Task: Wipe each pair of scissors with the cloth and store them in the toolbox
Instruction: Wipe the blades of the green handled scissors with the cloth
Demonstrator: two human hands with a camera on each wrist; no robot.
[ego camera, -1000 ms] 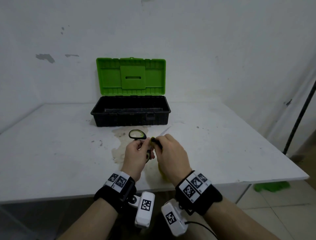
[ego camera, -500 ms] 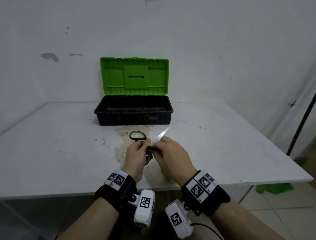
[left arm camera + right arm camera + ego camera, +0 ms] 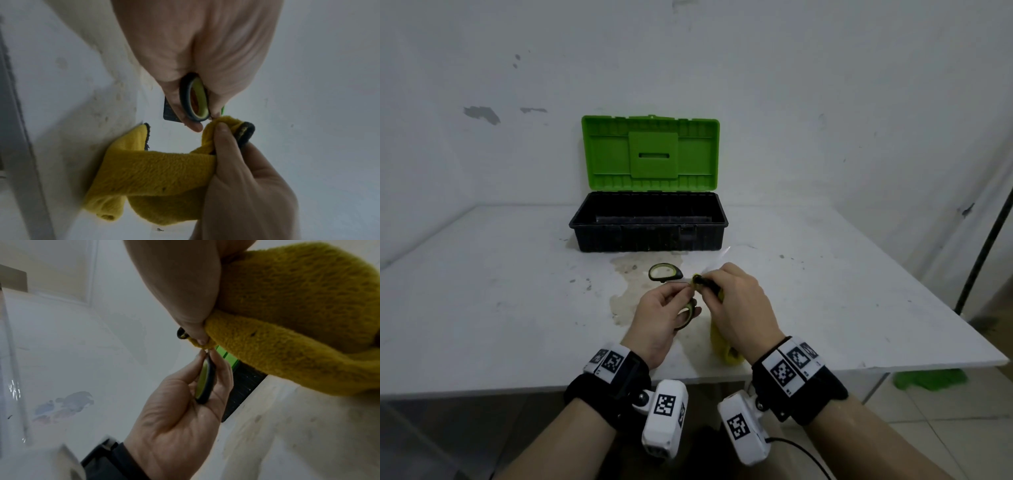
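Observation:
My left hand point(image 3: 666, 308) grips a pair of scissors point(image 3: 666, 272) by one black-and-yellow handle loop point(image 3: 194, 99); the other loop sticks out above its fingers. My right hand point(image 3: 736, 298) pinches the yellow cloth point(image 3: 156, 177) round the blades close to the pivot. A faint blade tip point(image 3: 724, 253) pokes out beyond the right knuckles. The cloth hangs below the right palm point(image 3: 298, 305) down onto the table. The toolbox point(image 3: 650, 222) stands open behind the hands, black base, green lid point(image 3: 650, 154) upright.
The white table point(image 3: 482, 291) has a stained patch point(image 3: 626, 291) just left of the hands. Its front edge runs close to my wrists and its right corner point(image 3: 996, 359) is near. A wall stands right behind the toolbox. Something green point(image 3: 928, 378) lies on the floor at right.
My right hand with the cloth has slid back along the blades toward the handles, covering more of the blade. The left hand keeps its grip in place.

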